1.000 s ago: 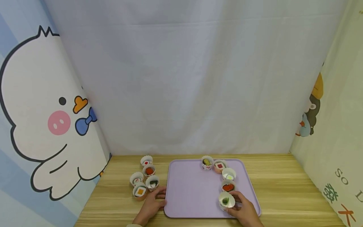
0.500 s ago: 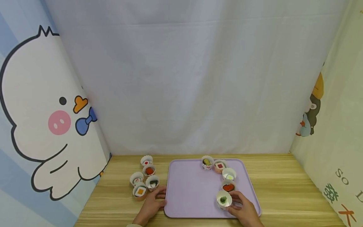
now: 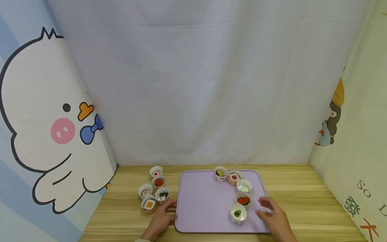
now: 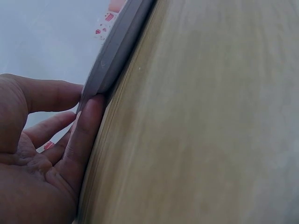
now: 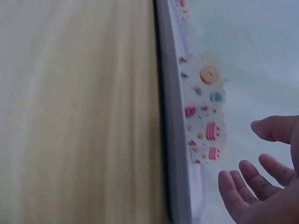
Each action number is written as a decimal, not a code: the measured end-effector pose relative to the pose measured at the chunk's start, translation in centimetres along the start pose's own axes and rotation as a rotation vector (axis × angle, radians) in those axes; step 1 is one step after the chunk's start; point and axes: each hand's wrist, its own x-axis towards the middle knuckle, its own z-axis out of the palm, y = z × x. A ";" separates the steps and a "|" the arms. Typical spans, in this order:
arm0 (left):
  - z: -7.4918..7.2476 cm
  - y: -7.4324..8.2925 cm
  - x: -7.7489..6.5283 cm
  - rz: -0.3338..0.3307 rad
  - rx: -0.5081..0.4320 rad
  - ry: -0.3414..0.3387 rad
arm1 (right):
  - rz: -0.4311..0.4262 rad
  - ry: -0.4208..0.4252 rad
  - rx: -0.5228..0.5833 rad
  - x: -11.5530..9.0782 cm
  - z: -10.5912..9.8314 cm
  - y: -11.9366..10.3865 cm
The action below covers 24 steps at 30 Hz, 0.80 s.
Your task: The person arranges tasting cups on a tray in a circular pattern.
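Observation:
My left hand (image 3: 163,216) lies at the left edge of the lilac tray (image 3: 199,201), its fingertips touching the rim. In the left wrist view its fingers (image 4: 88,119) meet the tray's rim. My right hand (image 3: 274,215) is held over the tray's right edge, fingers spread and holding nothing. Just left of it, a white paper cup (image 3: 238,216) with a green-topped, sushi-like piece stands upright on the tray. Behind that cup is one with a red-orange filling (image 3: 243,200), then a cup with a pale yellow-green centre (image 3: 244,187).
Toward the tray's back stand a cup with a red square (image 3: 234,177) and a cup with a yellow-green piece (image 3: 221,173). Left of the tray, several filled paper cups (image 3: 149,204) cluster on the wooden table (image 3: 121,218). A white curtain (image 3: 193,101) hangs behind.
The green-topped cup has shifted slightly left on the tray. My right hand has let go of it and drawn back to the right. My left hand stays put.

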 end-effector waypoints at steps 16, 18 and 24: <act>0.0 0.3 -0.2 -0.007 -0.002 0.000 | -0.031 -0.042 -0.155 1.8 -3.6 1.6; 0.0 0.3 -0.2 -0.004 -0.002 0.001 | -0.023 -0.050 -0.160 1.9 -3.7 1.9; 0.1 0.3 -0.2 -0.001 -0.001 0.001 | 0.020 -0.075 -0.133 2.5 -3.8 2.7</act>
